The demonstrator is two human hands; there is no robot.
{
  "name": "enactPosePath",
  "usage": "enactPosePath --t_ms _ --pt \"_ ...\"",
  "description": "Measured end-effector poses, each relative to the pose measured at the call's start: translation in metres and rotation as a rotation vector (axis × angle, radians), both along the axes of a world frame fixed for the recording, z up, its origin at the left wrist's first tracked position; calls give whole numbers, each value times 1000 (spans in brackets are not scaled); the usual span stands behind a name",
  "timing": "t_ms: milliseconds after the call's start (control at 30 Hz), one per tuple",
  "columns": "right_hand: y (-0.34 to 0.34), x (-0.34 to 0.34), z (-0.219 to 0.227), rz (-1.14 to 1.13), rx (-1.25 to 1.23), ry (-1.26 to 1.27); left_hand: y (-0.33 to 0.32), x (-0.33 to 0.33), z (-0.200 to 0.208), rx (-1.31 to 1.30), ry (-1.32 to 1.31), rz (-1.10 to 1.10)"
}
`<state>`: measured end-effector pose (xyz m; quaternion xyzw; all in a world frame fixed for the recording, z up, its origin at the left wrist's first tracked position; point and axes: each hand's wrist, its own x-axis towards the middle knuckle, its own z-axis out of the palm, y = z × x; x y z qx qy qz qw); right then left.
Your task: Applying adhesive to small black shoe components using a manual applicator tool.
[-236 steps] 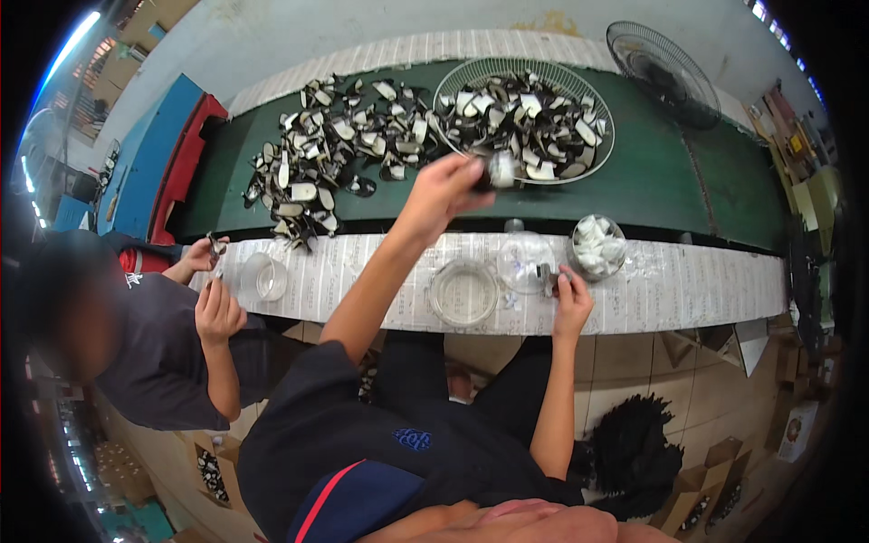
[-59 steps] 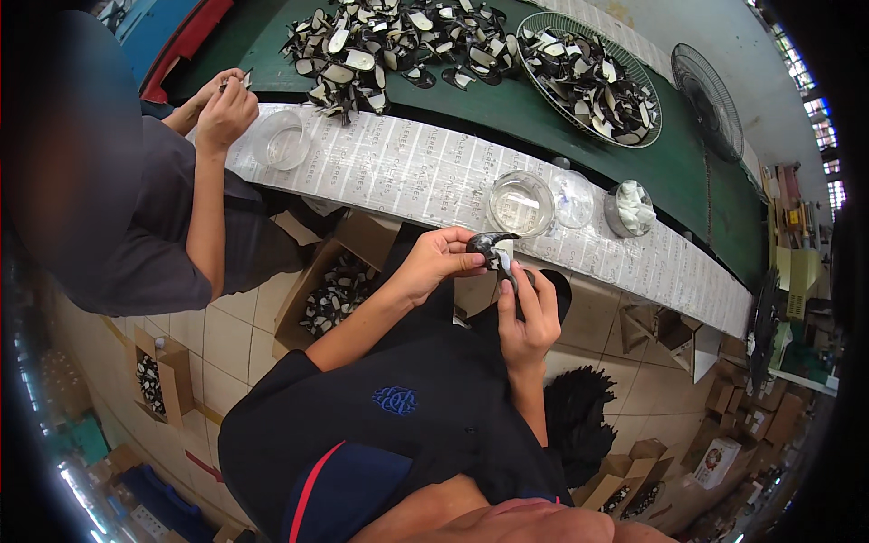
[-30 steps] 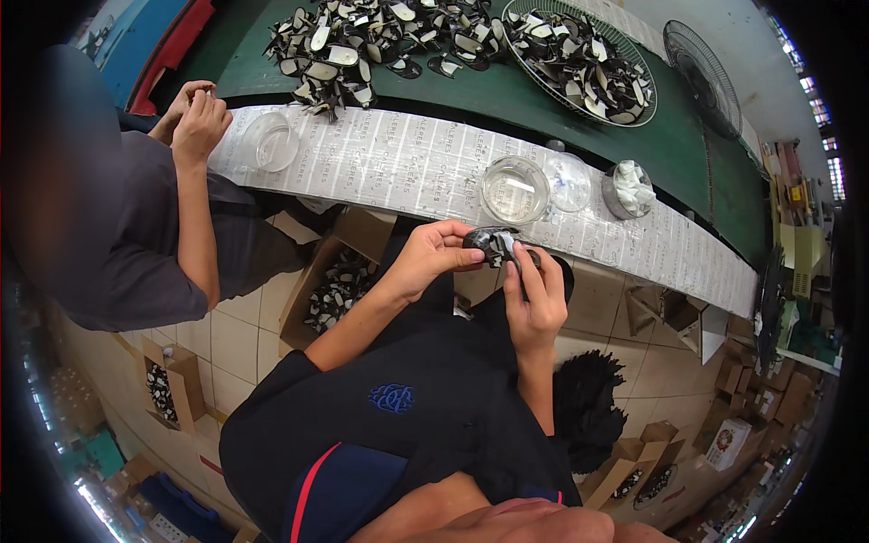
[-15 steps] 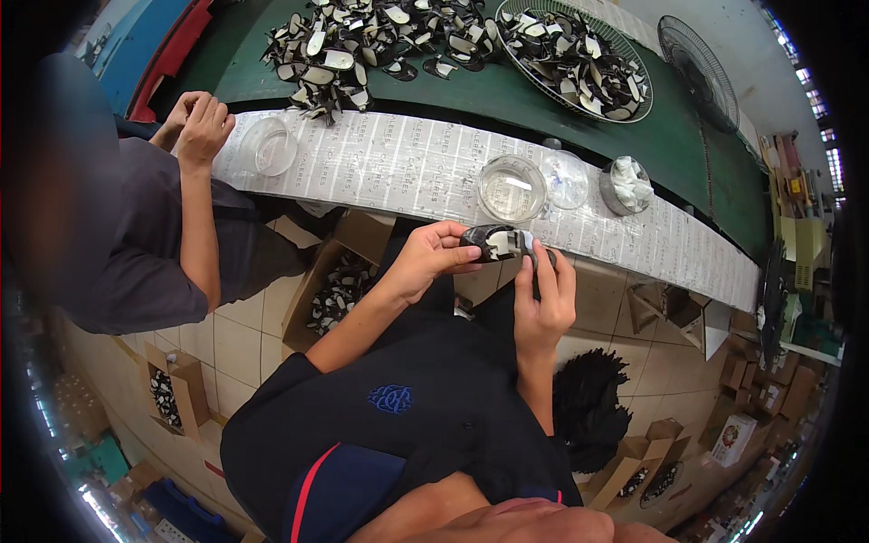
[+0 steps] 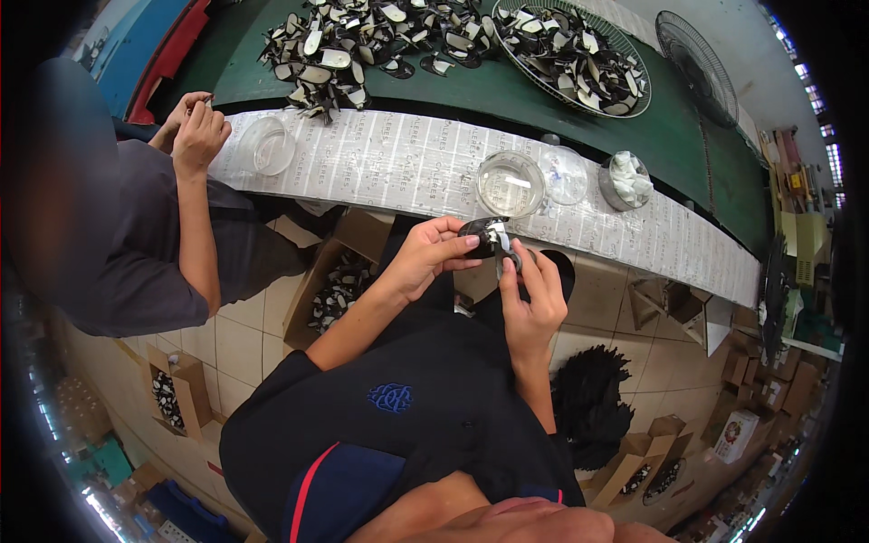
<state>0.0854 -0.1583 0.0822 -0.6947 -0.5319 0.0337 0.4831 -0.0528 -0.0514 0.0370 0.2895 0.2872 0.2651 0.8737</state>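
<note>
In front of my chest, close to the worktop's near edge, a small glossy black shoe piece (image 5: 478,239) with a pale inner side is held up. My left hand (image 5: 424,260) pinches its left end between thumb and fingers. At the right end, my right hand (image 5: 534,294) is closed with thumb and fingertips on a dark curved part (image 5: 512,261), beside a white flap. Whether that part belongs to the shoe piece, I cannot tell. Just beyond my hands stands a clear round bowl (image 5: 510,186).
A clear lid (image 5: 565,176) and a tub of white wads (image 5: 625,180) stand right of the bowl. Similar pieces fill a pile (image 5: 335,59) and a round basket (image 5: 648,95) on the green table (image 5: 235,81). At left, a co-worker (image 5: 136,217) works beside another clear bowl (image 5: 267,146).
My right hand has moved slightly left and inward, with its fingers more curled. The shoe piece has turned and tilted, so less of its pale inner side shows.
</note>
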Motion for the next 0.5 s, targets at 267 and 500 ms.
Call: enactPosePath --t_ms 267,500 --pt "-1 5 2 -31 23 -78 1 1 0 2 2 8" --pt "-1 12 -1 -111 24 -218 1 1 2 15 18 -13"
